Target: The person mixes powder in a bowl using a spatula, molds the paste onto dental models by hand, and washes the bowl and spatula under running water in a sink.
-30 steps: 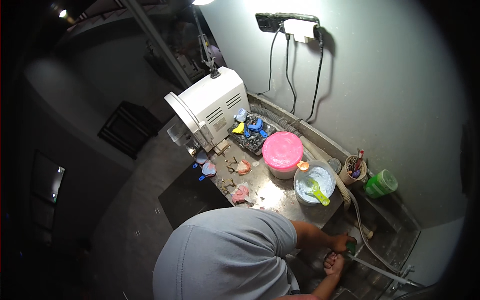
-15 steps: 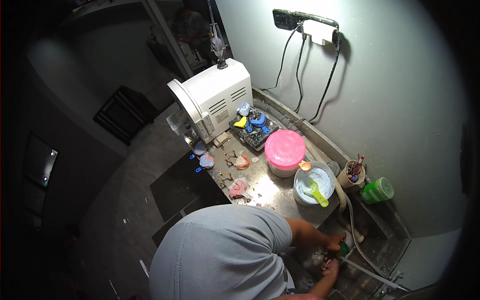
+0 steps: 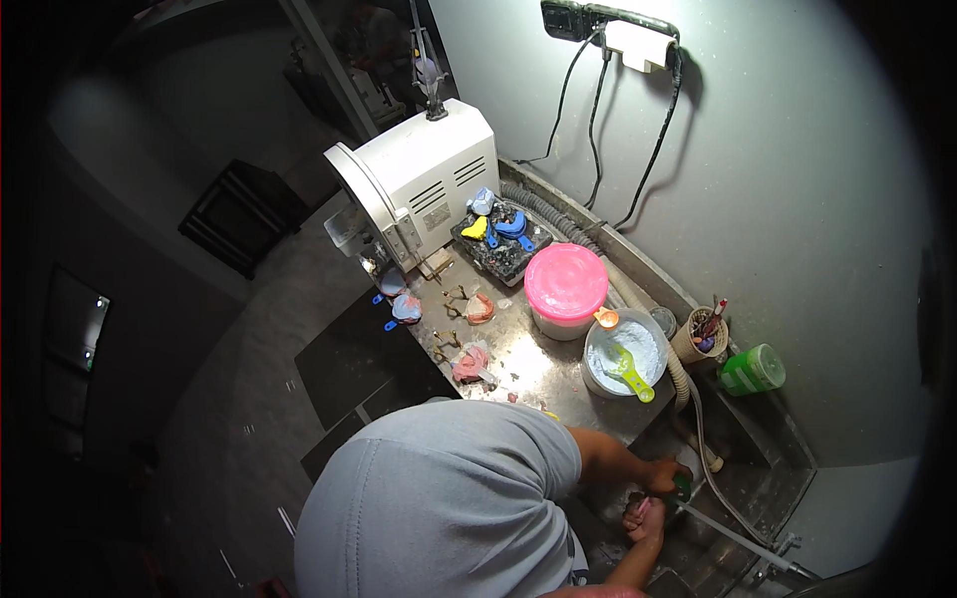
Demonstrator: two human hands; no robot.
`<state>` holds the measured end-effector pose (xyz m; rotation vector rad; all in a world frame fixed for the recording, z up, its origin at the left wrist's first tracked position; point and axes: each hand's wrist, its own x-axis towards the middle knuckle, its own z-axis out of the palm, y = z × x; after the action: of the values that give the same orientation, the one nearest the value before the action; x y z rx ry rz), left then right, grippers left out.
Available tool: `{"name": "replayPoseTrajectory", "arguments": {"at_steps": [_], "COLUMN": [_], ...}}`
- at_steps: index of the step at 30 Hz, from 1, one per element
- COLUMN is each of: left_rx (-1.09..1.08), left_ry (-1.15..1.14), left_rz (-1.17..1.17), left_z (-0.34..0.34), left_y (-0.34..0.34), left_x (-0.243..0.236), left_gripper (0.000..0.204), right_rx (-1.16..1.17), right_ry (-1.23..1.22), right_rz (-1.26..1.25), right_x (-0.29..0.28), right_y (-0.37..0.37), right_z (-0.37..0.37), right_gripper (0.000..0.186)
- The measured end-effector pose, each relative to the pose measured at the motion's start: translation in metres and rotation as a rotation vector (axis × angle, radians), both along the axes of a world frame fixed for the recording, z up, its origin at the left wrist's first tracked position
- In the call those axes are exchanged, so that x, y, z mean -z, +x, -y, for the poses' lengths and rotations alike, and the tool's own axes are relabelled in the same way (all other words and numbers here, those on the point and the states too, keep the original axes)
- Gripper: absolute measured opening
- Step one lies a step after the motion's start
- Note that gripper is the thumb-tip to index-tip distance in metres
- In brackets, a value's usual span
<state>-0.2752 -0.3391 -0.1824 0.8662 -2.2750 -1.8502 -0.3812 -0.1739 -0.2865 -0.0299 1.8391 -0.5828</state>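
Note:
My left hand (image 3: 660, 476) is closed around a small dark green object (image 3: 682, 487), mostly covered by the fingers, so its kind is unclear. Just below it, my right hand (image 3: 643, 518) is curled with a small pink piece (image 3: 645, 504) between the fingers; its shape is too small to tell. Both hands are close together over a dark, wet-looking sink (image 3: 743, 498). A thin grey tap pipe (image 3: 738, 535) slants from the sink's right edge toward my hands. My grey-sleeved shoulder (image 3: 449, 478) fills the lower middle.
On the metal counter (image 3: 533, 384) stand a pink-lidded tub (image 3: 565, 279), a tub of white powder (image 3: 608, 351) with a lime-green scoop (image 3: 630, 375), and a white machine (image 3: 429, 179). Impression trays (image 3: 513, 229), pink-and-white dental models (image 3: 471, 363), a cup of tools (image 3: 701, 334) and a green container (image 3: 753, 371) lie around.
My right hand has moved up a little, closer to my left hand, and its fingers are curled more tightly. The whole view has shifted slightly. Counter items look unmoved.

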Motion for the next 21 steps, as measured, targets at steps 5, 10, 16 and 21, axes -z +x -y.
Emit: {"name": "replayPoseTrajectory", "arguments": {"at_steps": [5, 10, 16, 21], "left_rx": [0.047, -0.032, 0.003, 0.150], "left_ry": [0.097, 0.244, -0.163, -0.700], "left_rz": [0.031, 0.290, -0.118, 0.062], "left_z": [0.009, 0.011, 0.011, 0.034], "left_y": [-0.010, -0.014, 0.011, 0.028], "left_x": [0.010, 0.004, 0.001, -0.013], "left_gripper": [0.049, 0.053, 0.070, 0.076], "right_rx": [-0.043, -0.001, -0.131, -0.470], "right_ry": [0.012, 0.021, -0.020, 0.164], "right_rz": [0.097, -0.248, -0.157, -0.992], "right_x": [0.013, -0.006, -0.070, -0.099], "right_y": [0.003, 0.019, 0.033, -0.012], "right_z": [-0.003, 0.006, 0.016, -0.020], "right_gripper": [0.023, 0.033, 0.044, 0.041]}}
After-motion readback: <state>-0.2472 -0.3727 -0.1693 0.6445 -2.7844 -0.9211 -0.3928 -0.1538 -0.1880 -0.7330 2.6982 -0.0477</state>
